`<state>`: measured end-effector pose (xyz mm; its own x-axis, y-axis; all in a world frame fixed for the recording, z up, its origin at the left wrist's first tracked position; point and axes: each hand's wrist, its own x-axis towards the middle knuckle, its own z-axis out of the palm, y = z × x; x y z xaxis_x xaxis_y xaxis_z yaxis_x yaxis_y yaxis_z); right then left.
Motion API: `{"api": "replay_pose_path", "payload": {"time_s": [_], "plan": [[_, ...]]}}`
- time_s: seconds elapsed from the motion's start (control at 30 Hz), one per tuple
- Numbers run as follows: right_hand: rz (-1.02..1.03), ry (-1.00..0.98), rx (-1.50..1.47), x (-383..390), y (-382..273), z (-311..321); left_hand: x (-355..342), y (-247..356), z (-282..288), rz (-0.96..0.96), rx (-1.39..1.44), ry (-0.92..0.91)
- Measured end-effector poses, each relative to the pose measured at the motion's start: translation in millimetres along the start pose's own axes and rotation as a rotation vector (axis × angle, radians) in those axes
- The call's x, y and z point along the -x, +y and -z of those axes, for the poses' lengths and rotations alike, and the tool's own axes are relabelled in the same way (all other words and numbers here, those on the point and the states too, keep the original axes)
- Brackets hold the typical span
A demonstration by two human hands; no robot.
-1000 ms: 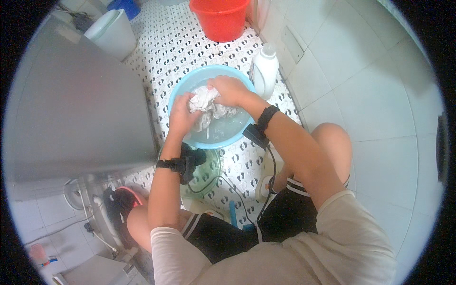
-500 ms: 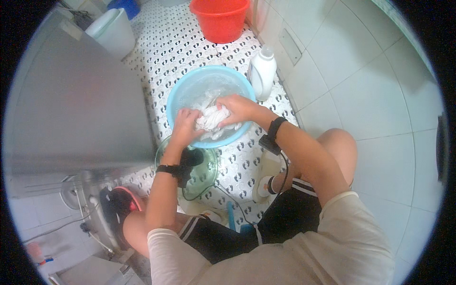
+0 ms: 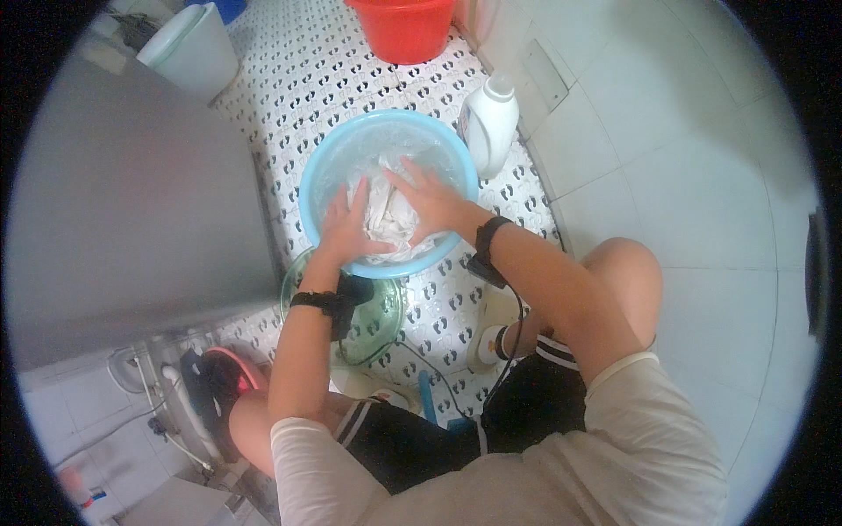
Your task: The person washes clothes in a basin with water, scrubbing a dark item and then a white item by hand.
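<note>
A light blue basin (image 3: pixel 314 226) stands on the patterned floor, with water and a wet white cloth (image 3: pixel 386 213) inside. My left hand (image 3: pixel 347 230) is over the basin's near left part, fingers spread against the cloth's left side. Across from it, my right hand (image 3: pixel 430 202) has its fingers and thumb apart along the cloth's right side. The cloth lies loosely bunched between both palms, and neither hand grips it. Black bands with small boxes circle both wrists.
A white detergent bottle (image 3: pixel 491 127) stands right of the basin by the tiled wall. Beyond are a red bucket (image 3: pixel 408 35) and a white bin (image 3: pixel 191 54). A green transparent basin (image 3: pixel 381 320) sits under my left forearm. A grey cabinet-like surface (image 3: pixel 140 184) fills the left; a cable (image 3: pixel 438 386) hangs between my arms.
Both hands have opened from their hold on the bunched cloth, fingers now spread. The cloth has come down looser in the basin. The view has shifted slightly.
</note>
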<state>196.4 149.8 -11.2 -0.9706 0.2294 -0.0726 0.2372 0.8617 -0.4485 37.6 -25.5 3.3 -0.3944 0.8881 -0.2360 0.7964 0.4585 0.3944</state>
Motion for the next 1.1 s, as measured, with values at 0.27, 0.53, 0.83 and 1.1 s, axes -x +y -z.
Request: {"api": "replay_pose_path", "payload": {"time_s": [0.27,0.53,0.83,1.1], "plan": [[-0.002,-0.143,-0.275,-33.4,6.6,2.4,-40.9,-27.8,-19.4,-0.042,0.256,-0.046],[-0.074,-0.151,-0.154,-52.0,11.2,-23.8,-55.6,-20.5,-40.8,0.093,0.083,-0.036],[-0.062,-0.109,-0.097,-57.0,2.7,-35.4,-59.9,-25.1,-52.8,0.051,-0.129,0.026],[0.096,-0.109,-0.076,-54.7,-3.2,-28.8,-56.0,-10.9,-52.1,0.223,-0.187,-0.131]]}}
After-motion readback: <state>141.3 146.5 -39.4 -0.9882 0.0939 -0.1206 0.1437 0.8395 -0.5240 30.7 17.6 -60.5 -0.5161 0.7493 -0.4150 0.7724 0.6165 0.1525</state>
